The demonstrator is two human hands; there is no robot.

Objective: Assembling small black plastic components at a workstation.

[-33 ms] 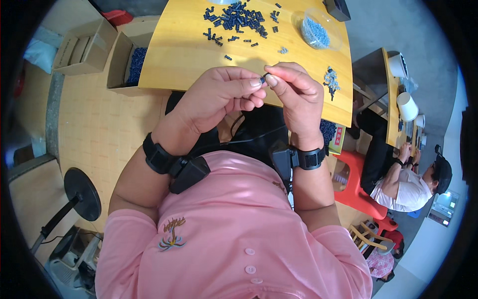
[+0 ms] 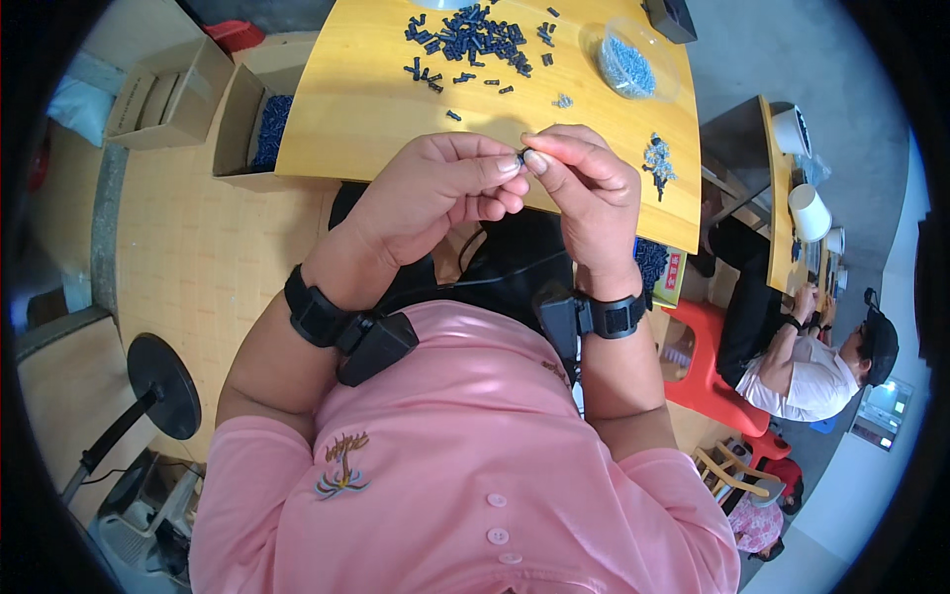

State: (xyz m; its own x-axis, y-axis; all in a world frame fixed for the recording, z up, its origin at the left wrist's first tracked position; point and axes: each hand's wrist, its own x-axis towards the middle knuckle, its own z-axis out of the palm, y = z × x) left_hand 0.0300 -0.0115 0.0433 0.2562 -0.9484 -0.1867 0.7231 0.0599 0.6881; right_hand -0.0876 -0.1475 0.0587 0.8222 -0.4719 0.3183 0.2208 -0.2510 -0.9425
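Observation:
My left hand (image 2: 445, 188) and my right hand (image 2: 592, 188) meet just past the near edge of the yellow table. A small dark plastic part (image 2: 522, 156) is pinched between both thumbs and index fingers; the fingertips hide most of it. Beyond my hands lies a loose pile of small black parts (image 2: 475, 38), with a few strays nearer me. Small clear pieces and a few black ones form a cluster (image 2: 658, 158) to the right of my right hand. A little group of clear pieces (image 2: 563, 101) lies nearer the middle.
A clear round tub (image 2: 629, 71) of small bluish pieces stands at the table's far right, near a dark box (image 2: 673, 18). Left of the table is a cardboard box (image 2: 237, 124) with dark parts. A co-worker (image 2: 807, 371) sits at another table on the right, beside a red stool (image 2: 698, 371).
My right fingertips have shifted very slightly left, closer to my left ones. Everything else looks the same.

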